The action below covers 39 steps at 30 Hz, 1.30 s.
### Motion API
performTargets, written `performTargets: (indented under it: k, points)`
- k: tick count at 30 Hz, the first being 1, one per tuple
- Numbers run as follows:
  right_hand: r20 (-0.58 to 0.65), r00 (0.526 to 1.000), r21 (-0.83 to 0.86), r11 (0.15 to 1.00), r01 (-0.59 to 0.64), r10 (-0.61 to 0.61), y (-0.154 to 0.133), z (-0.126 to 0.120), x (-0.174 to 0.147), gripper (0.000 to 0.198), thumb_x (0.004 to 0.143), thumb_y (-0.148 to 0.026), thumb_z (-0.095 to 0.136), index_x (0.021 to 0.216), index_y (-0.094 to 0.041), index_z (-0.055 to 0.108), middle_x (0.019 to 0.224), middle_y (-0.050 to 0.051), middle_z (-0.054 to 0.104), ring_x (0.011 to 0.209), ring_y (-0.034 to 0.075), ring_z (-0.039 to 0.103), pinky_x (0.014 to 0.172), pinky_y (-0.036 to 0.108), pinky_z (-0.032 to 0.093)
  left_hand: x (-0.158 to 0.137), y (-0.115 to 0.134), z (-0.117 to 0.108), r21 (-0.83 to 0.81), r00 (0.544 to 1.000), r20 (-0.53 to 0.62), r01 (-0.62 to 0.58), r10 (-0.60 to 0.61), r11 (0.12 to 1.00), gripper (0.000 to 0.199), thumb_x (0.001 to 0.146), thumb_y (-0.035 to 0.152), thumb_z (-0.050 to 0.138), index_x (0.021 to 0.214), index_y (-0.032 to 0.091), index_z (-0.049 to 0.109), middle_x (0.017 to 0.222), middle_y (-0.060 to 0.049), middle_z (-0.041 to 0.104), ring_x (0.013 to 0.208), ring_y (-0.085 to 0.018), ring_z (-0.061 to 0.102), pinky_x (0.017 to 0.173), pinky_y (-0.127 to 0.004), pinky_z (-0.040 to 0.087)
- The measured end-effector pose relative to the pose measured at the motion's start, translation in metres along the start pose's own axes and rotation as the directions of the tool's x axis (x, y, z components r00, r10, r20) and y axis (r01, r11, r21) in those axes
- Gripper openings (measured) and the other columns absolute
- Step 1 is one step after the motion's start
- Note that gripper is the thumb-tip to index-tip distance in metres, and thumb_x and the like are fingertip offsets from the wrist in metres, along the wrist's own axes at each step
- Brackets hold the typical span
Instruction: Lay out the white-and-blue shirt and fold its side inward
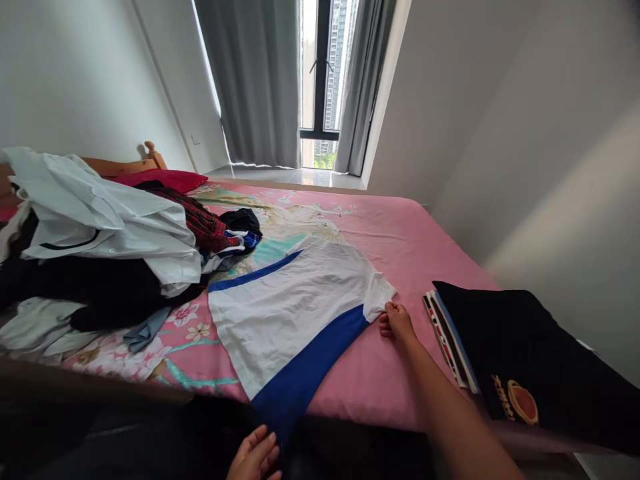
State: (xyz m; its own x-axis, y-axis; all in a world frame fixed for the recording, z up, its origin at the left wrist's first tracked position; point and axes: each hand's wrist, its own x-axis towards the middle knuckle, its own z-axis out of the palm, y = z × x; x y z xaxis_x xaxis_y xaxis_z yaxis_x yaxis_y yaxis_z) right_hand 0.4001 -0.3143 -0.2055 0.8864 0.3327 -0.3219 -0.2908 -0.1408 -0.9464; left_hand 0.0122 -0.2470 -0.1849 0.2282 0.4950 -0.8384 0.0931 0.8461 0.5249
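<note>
Two hands are at work in the head view, both yours. Your right hand [396, 320] reaches across the pink bedsheet [415, 247] and its fingers are pinched closed on the sleeve edge of the white and blue shirt [295, 307], which lies spread flat near the front edge of the bed, its blue lower panel hanging just over that edge. Your left hand [255, 457] sits low at the bottom of the frame, fingers loosely open, just beside the hanging blue hem; whether it touches the cloth you cannot tell from here.

To the left, a heap of unsorted clothes [100, 247] crowds close to the shirt's shoulder. To the right, a stack of folded garments [505, 353] with a black one on top lies near your forearm.

The risks, judged from this: a pull on the sleeve alone could drag the whole shirt and wrinkle it, since only one corner is held. The overhanging hem could slide off the bed. Your right forearm, sweeping back, could nudge the folded stack askew.
</note>
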Motion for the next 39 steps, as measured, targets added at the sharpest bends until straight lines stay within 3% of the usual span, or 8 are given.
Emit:
performTargets:
  k: [2, 7, 10, 13, 19, 26, 32, 39]
  points:
    - [0.021, 0.999, 0.009, 0.999, -0.033, 0.033, 0.004, -0.003, 0.004, 0.028, 0.076, -0.036, 0.059, 0.094, -0.020, 0.046, 0.056, -0.005, 0.052, 0.038, 0.012, 0.051, 0.033, 0.024, 0.046, 0.011, -0.009, 0.000, -0.113, 0.996, -0.081, -0.050, 0.041, 0.992, 0.041, 0.070, 0.020, 0.062, 0.108, 0.026, 0.047, 0.104, -0.007, 0.062, 0.114, -0.025, 0.054, 0.084, -0.037, 0.046]
    - [0.034, 0.998, 0.033, 0.998, -0.056, 0.055, 0.012, -0.013, 0.005, 0.022, 0.074, -0.033, 0.061, 0.085, -0.019, 0.046, 0.056, -0.004, 0.053, 0.043, 0.013, 0.055, 0.040, 0.025, 0.051, 0.023, -0.020, 0.005, -0.211, 0.995, -0.003, -0.094, 0.096, 0.973, 0.034, 0.070, 0.011, 0.057, 0.101, 0.025, 0.056, 0.091, 0.000, 0.067, 0.096, -0.018, 0.062, 0.088, -0.033, 0.043]
    - [0.031, 0.998, 0.015, 0.998, -0.062, 0.061, 0.012, -0.014, 0.004, 0.018, 0.073, -0.029, 0.059, 0.083, -0.018, 0.048, 0.057, -0.002, 0.055, 0.040, 0.012, 0.053, 0.038, 0.025, 0.051, 0.025, -0.017, 0.011, -0.192, 0.995, 0.086, -0.025, 0.043, 0.981, 0.022, 0.073, 0.019, 0.061, 0.095, 0.021, 0.060, 0.097, -0.003, 0.067, 0.095, -0.020, 0.062, 0.090, -0.036, 0.042]
    - [0.030, 0.998, -0.006, 0.998, -0.062, 0.062, 0.011, -0.015, 0.003, 0.022, 0.069, -0.029, 0.063, 0.082, -0.017, 0.050, 0.063, 0.001, 0.060, 0.044, 0.015, 0.057, 0.036, 0.025, 0.050, 0.024, -0.018, 0.012, -0.173, 0.997, 0.078, 0.005, 0.009, 0.985, 0.027, 0.074, 0.034, 0.067, 0.096, 0.020, 0.059, 0.099, -0.005, 0.067, 0.092, -0.021, 0.063, 0.086, -0.035, 0.044]
    - [-0.172, 0.985, 0.031, 0.999, 0.014, -0.008, 0.025, -0.047, -0.014, 0.021, 0.067, -0.025, 0.059, 0.084, -0.019, 0.047, 0.063, -0.002, 0.058, 0.049, 0.015, 0.061, 0.039, 0.023, 0.052, 0.013, -0.027, 0.001, -0.168, 0.992, 0.114, -0.034, 0.054, 0.985, 0.028, 0.076, 0.030, 0.067, 0.098, 0.018, 0.054, 0.091, -0.006, 0.066, 0.083, -0.019, 0.065, 0.076, -0.030, 0.050]
    - [-0.212, 0.977, 0.022, 0.999, -0.029, 0.033, 0.042, -0.071, -0.042, 0.041, 0.060, -0.019, 0.068, 0.095, -0.018, 0.046, 0.059, -0.003, 0.058, 0.049, 0.019, 0.062, 0.035, 0.022, 0.050, 0.015, -0.019, 0.004, -0.130, 0.995, 0.081, -0.043, 0.054, 0.991, 0.017, 0.076, 0.026, 0.065, 0.088, 0.021, 0.053, 0.082, -0.001, 0.064, 0.071, -0.016, 0.063, 0.066, -0.029, 0.050]
    - [-0.155, 0.979, 0.069, 0.990, -0.126, 0.135, 0.027, -0.067, -0.047, 0.055, 0.061, -0.018, 0.069, 0.109, -0.016, 0.043, 0.062, -0.002, 0.060, 0.048, 0.017, 0.062, 0.038, 0.024, 0.051, 0.011, -0.009, 0.006, -0.087, 0.987, 0.099, -0.117, 0.125, 0.989, 0.036, 0.070, 0.030, 0.073, 0.100, 0.015, 0.058, 0.091, -0.006, 0.066, 0.078, -0.019, 0.064, 0.067, -0.029, 0.052]
    - [-0.043, 0.968, 0.069, 0.968, -0.242, 0.245, 0.033, -0.073, -0.076, 0.033, 0.061, -0.021, 0.072, 0.087, -0.013, 0.055, 0.065, 0.005, 0.063, 0.054, 0.020, 0.063, 0.041, 0.026, 0.052, 0.013, -0.011, -0.015, -0.143, 0.993, 0.022, -0.112, 0.116, 0.983, 0.037, 0.073, 0.022, 0.071, 0.107, 0.018, 0.057, 0.095, -0.005, 0.069, 0.085, -0.021, 0.066, 0.072, -0.031, 0.054]
